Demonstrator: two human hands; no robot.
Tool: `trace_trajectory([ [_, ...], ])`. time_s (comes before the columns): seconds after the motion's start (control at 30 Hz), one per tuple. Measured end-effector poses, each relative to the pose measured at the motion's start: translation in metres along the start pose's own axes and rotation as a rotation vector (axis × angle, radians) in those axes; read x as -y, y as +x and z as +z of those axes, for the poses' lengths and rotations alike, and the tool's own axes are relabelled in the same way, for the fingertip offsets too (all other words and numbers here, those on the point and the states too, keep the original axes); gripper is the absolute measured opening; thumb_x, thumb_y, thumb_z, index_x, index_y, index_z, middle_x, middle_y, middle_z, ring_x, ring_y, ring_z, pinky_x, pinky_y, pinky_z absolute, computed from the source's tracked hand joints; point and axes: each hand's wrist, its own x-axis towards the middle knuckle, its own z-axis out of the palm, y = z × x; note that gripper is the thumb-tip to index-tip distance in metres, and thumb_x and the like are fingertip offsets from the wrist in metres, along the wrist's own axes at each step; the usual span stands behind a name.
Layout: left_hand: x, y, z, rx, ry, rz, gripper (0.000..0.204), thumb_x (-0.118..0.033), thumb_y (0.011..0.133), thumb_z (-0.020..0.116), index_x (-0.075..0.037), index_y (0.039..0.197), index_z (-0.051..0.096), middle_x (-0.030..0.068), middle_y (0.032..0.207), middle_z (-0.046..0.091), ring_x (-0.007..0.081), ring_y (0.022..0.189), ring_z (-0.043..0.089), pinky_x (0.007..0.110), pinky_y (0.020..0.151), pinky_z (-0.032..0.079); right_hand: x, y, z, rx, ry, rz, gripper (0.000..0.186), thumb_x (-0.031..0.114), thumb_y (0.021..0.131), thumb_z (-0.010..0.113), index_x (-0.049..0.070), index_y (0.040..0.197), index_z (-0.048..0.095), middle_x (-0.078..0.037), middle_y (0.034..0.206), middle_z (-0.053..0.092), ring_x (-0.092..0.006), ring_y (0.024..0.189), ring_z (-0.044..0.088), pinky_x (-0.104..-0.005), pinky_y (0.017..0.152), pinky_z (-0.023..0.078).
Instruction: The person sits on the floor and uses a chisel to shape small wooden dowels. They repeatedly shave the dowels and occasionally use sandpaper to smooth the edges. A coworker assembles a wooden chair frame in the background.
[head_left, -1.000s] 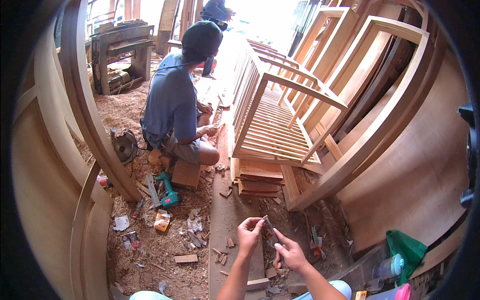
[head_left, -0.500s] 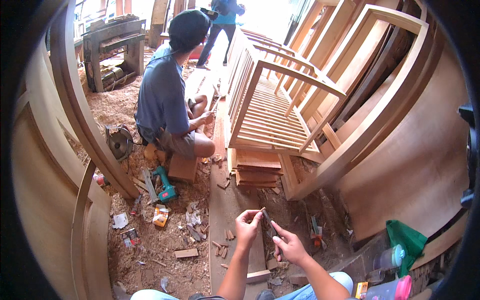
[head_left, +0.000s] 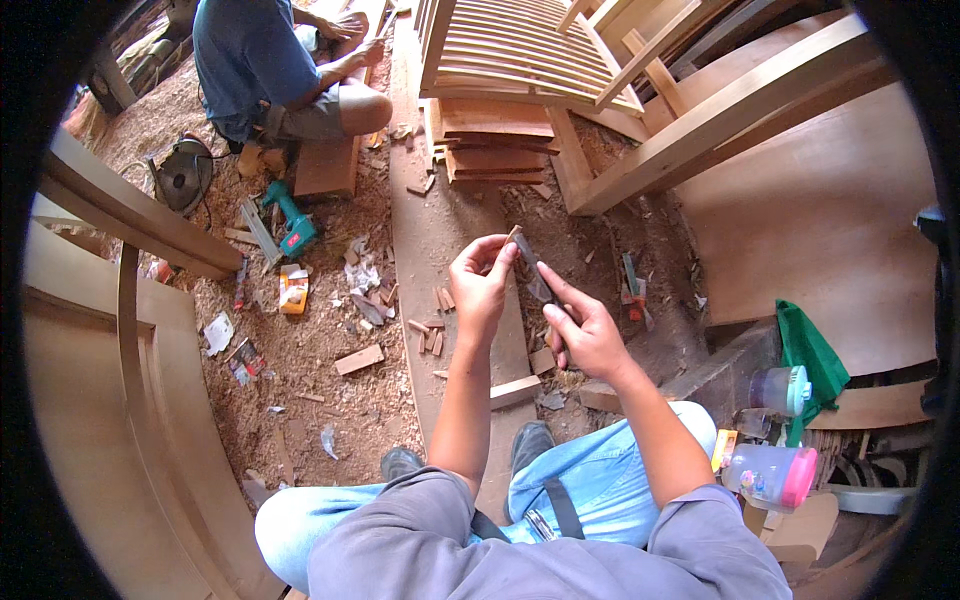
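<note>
My left hand [head_left: 479, 290] pinches a small wooden peg [head_left: 515, 233] between thumb and fingertips, its end sticking up. My right hand [head_left: 592, 338] is wrapped round the handle of a chisel [head_left: 530, 264]. The flat metal blade points up and to the left, its tip against or very close to the peg; actual contact is too small to tell. Below my left hand, several short wooden pegs [head_left: 432, 336] lie loose on a long plank [head_left: 415, 205]. A wood block [head_left: 515, 392] rests between my forearms on that plank.
A co-worker [head_left: 290, 75] sits at the far left. Near them lie a teal nail gun [head_left: 292, 222] and a circular saw [head_left: 184, 174]. Stacked boards [head_left: 497, 140] support a slatted wooden frame [head_left: 515, 45]. Plastic containers [head_left: 765, 476] and a green cloth [head_left: 806, 350] are at right.
The view has tilted downward, so my lap and sleeves now show and things sit higher in the picture. Both hands keep their grips on the peg and chisel.
</note>
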Motion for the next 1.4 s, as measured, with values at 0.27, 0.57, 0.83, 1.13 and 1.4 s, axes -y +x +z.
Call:
trace_trajectory([
  [0.27,0.003,0.004,-0.006,-0.003,-0.009,0.005,0.012,-0.007,0.091,0.071,0.000,0.100,0.070,0.0036,0.090,0.072,0.0083,0.081,0.064,0.023,0.076,0.051,0.000,0.005,0.001,0.034,-0.045,0.001,0.053,0.011,0.102,0.051,0.021,0.153,0.039,0.002,0.060,0.048,-0.0050,0.047,0.045,-0.0229,0.045,0.045],
  [0.57,0.013,0.003,-0.009,-0.018,0.039,0.044,0.010,-0.006,0.091,0.071,0.001,0.098,0.070,0.0042,0.090,0.072,0.0088,0.082,0.064,0.023,0.076,0.051,-0.007,0.010,-0.002,0.030,-0.037,0.043,0.051,0.011,0.101,0.050,0.020,0.151,0.042,0.004,0.057,0.048,-0.0051,0.044,0.045,-0.0247,0.042,0.044],
  [0.83,0.018,-0.008,-0.007,0.221,0.052,-0.039,0.009,-0.005,0.089,0.073,0.002,0.095,0.072,0.0053,0.087,0.072,0.0107,0.080,0.066,0.024,0.077,0.052,0.014,0.029,-0.003,-0.236,-0.037,-0.052,0.051,0.012,0.102,0.049,0.022,0.151,0.041,0.003,0.061,0.049,-0.0055,0.046,0.047,-0.0243,0.042,0.047],
  [1.13,0.040,-0.001,-0.018,-0.013,-0.083,-0.070,0.014,-0.008,0.092,0.070,0.001,0.103,0.070,0.0055,0.090,0.072,0.0105,0.081,0.066,0.023,0.075,0.051,0.008,0.027,-0.028,-0.073,0.071,-0.099,0.052,0.012,0.101,0.051,0.020,0.151,0.040,0.002,0.058,0.047,-0.0058,0.045,0.045,-0.0234,0.041,0.045],
  [1.4,0.033,0.011,-0.020,-0.055,-0.298,-0.104,0.013,-0.006,0.092,0.070,0.002,0.103,0.069,0.0043,0.091,0.071,0.0094,0.082,0.066,0.022,0.076,0.052,-0.001,0.026,-0.015,0.083,-0.074,0.129,0.052,0.012,0.101,0.052,0.022,0.151,0.042,0.003,0.061,0.047,-0.0039,0.048,0.046,-0.0223,0.044,0.045],
])
